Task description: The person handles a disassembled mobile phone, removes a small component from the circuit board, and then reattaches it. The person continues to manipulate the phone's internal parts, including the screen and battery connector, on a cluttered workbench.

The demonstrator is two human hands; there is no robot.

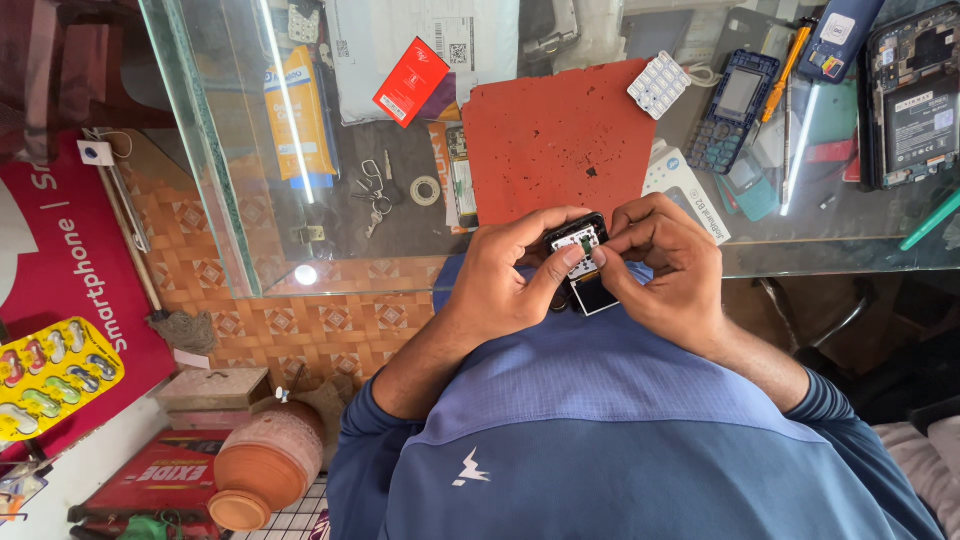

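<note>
left hand (505, 275) curled, clasping small open phone (580, 262) | right hand (665, 260) pinching it, thumbs meeting on top | red mat (560, 140) just beyond

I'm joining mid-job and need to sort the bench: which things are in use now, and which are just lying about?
In hand:
left hand and right hand, both gripping the small opened phone, circuit board showing

Lying about:
red mat
white keypad
blue keypad phone
opened smartphone
orange-handled tool
keys
clay pot
</note>
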